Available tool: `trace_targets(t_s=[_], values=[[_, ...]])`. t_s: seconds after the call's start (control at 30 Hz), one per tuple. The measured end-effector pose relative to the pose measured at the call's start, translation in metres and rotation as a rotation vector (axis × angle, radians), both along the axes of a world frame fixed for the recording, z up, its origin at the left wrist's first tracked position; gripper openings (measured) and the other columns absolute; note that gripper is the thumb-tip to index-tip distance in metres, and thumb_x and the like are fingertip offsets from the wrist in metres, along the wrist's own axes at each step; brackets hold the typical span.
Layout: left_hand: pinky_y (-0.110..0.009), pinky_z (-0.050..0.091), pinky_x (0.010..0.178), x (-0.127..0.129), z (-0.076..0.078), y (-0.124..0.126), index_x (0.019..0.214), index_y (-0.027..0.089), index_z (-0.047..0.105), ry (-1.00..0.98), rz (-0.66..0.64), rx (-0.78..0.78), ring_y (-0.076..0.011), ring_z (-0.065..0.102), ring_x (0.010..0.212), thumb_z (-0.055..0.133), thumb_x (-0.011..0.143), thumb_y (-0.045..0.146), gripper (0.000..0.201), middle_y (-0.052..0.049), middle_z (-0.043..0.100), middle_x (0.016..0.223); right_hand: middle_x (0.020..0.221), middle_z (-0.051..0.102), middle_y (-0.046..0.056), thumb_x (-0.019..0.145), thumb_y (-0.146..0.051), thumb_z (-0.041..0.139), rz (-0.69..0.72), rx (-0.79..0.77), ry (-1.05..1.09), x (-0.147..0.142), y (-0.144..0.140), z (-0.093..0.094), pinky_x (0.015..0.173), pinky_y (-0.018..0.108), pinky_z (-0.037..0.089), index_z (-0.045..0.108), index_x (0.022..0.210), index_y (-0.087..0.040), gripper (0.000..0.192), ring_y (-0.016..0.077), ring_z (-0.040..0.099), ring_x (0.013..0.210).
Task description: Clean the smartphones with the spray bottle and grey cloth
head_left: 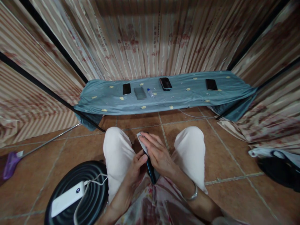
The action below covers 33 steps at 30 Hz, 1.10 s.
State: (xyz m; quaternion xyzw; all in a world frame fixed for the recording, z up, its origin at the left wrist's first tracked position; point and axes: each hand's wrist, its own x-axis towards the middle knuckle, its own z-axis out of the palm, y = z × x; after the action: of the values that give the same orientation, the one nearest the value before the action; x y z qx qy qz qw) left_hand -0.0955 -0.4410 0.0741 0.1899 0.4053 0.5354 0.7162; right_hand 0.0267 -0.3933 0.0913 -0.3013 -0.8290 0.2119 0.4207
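**Both hands on a phone held over the lap**

The left hand [137,167] closes its grip around the edge of a dark phone [152,172], held upright on its edge between the knees. The right hand [156,154] lies flat over the phone's face, fingers pressing a pale cloth [142,142] against its upper part; this hand is spread rather than clenched, and a bracelet [192,195] sits on its wrist.

To the left, a white power bank [67,198] with a cable lies on a round black stool [91,184].

Beyond the knees, across the tiled floor [222,156], a low bench draped in blue-grey fabric [187,93] carries three more dark phones [127,88] [165,83] [211,84] well apart, with a small bottle [150,92] between the first two.
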Motion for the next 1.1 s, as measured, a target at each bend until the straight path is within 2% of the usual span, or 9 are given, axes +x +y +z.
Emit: trace_targets(t_s=[0.33, 0.57, 0.77, 0.97, 1.1], values=[[-0.037, 0.052, 0.087, -0.001, 0.001, 0.0, 0.091, 0.018, 0.076, -0.003, -0.008, 0.02, -0.0297, 0.069, 0.098, 0.087, 0.057, 0.04, 0.042, -0.008, 0.077, 0.089, 0.143, 0.053, 0.009, 0.1, -0.016, 0.027, -0.05, -0.088, -0.02, -0.003, 0.014, -0.009, 0.112, 0.047, 0.04, 0.033, 0.15, -0.022, 0.052, 0.0209, 0.043, 0.135], [-0.037, 0.051, 0.089, -0.003, -0.007, 0.004, 0.101, 0.019, 0.074, 0.014, 0.033, 0.04, -0.0294, 0.068, 0.103, 0.087, 0.057, 0.033, 0.047, -0.008, 0.076, 0.102, 0.145, 0.051, 0.011, 0.102, -0.024, 0.026, -0.099, -0.196, -0.057, -0.004, 0.016, -0.016, 0.113, 0.047, 0.039, 0.036, 0.149, -0.02, 0.048, 0.0208, 0.044, 0.136], [-0.037, 0.048, 0.095, -0.006, -0.006, 0.009, 0.109, 0.02, 0.072, 0.051, 0.112, 0.056, -0.0297, 0.063, 0.114, 0.088, 0.055, 0.027, 0.057, -0.008, 0.072, 0.116, 0.14, 0.056, 0.015, 0.103, -0.029, 0.027, -0.12, -0.234, -0.093, -0.01, 0.009, -0.016, 0.111, 0.049, 0.04, 0.044, 0.144, -0.014, 0.047, 0.0233, 0.049, 0.131], [-0.036, 0.049, 0.093, -0.012, -0.012, 0.01, 0.109, 0.021, 0.072, 0.061, 0.12, 0.071, -0.0276, 0.065, 0.109, 0.087, 0.056, 0.026, 0.055, -0.007, 0.074, 0.109, 0.14, 0.055, 0.013, 0.102, -0.029, 0.03, -0.168, -0.205, -0.113, -0.009, 0.003, -0.018, 0.11, 0.047, 0.042, 0.051, 0.138, -0.014, 0.045, 0.0245, 0.047, 0.13], [-0.033, 0.05, 0.09, -0.016, -0.013, 0.012, 0.107, 0.021, 0.073, 0.072, 0.13, 0.111, -0.0262, 0.065, 0.108, 0.086, 0.058, 0.03, 0.052, -0.006, 0.073, 0.111, 0.139, 0.055, 0.014, 0.102, -0.028, 0.031, -0.171, -0.205, -0.144, -0.008, -0.002, -0.02, 0.11, 0.048, 0.043, 0.054, 0.135, -0.013, 0.044, 0.0247, 0.046, 0.129]])
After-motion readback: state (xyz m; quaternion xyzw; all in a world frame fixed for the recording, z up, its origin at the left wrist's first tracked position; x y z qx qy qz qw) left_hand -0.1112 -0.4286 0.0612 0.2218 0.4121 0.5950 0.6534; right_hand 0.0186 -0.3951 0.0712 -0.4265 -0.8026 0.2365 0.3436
